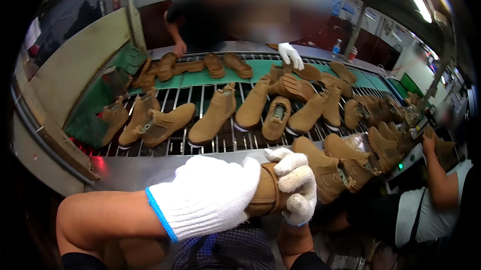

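In white knit gloves, both my hands hold a tan suede boot [263, 193] low in front of me, before the metal front edge of the conveyor. My left hand [208, 190] has a blue cuff and wraps the boot from the left, its fingers mostly hidden. My right hand [295, 182] curls its fingers over the boot's right side. Much of the boot is covered by the gloves. Just right of my right hand, a tan ankle boot [320, 169] stands among other boots on the ledge.
Tan boots [215, 114] lie along a barred conveyor rack [170, 144]. Behind them, brown soles [214, 65] rest on a green belt [195, 82]. A co-worker's white-gloved hand [290, 55] reaches in from the far side. Another person [436, 205] sits at the right, holding a boot.
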`<action>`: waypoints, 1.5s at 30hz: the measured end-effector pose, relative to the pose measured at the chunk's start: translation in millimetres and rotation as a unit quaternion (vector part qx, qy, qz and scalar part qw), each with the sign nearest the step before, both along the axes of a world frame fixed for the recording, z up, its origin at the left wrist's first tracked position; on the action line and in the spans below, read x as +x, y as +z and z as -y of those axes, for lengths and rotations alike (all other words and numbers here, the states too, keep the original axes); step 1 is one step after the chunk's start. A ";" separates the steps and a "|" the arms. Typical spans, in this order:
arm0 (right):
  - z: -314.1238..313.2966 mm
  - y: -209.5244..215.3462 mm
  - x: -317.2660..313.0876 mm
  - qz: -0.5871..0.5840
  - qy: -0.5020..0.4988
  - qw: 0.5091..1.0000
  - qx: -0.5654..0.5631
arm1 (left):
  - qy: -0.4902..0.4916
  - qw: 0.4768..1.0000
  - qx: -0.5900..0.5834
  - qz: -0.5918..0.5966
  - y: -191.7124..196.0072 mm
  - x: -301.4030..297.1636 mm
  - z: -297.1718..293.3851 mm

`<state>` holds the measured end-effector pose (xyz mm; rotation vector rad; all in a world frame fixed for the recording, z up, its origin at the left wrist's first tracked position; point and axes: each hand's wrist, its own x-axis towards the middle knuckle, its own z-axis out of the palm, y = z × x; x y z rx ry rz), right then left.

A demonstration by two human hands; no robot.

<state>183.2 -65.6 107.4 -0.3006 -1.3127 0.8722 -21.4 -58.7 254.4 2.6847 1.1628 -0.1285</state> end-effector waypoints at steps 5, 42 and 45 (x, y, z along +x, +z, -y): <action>28.6 16.3 22.5 0.162 -0.090 0.982 0.050 | -0.066 0.997 0.024 -0.025 -0.7 8.2 8.5; 274.0 -77.4 -33.5 0.145 -0.104 0.853 -0.490 | -0.351 0.895 0.089 0.259 -184.4 -76.7 190.8; 271.6 -76.7 -34.2 0.287 -0.047 0.812 -0.507 | -0.362 0.892 0.099 0.254 -193.0 -80.6 192.2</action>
